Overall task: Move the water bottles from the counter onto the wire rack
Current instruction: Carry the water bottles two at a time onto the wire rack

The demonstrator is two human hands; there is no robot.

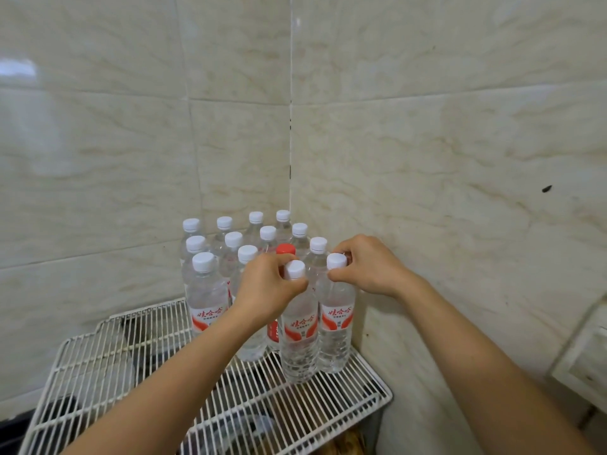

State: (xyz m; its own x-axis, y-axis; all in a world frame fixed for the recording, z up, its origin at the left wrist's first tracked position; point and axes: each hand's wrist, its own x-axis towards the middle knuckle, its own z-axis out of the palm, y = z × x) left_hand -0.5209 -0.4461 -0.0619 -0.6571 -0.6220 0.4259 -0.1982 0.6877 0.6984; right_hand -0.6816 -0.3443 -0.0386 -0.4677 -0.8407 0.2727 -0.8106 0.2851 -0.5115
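Two clear water bottles with white caps and red-and-white labels stand at the front of the white wire rack (98, 372). My left hand (267, 287) grips the neck of the left front bottle (299, 336), just under its cap. My right hand (369, 266) pinches the neck of the right front bottle (335, 326). Both bottles' bases sit on the rack wires. Behind them stand several more white-capped bottles (205, 290) in rows, reaching back into the tiled corner. One red-capped bottle (285, 249) stands among them, mostly hidden by my left hand.
Beige marble-look tiled walls (427, 159) close in the corner behind and to the right of the rack. Bare wire shelf lies on the left and front. Dark objects show through the wires below. A white fixture (584, 356) sits at the right edge.
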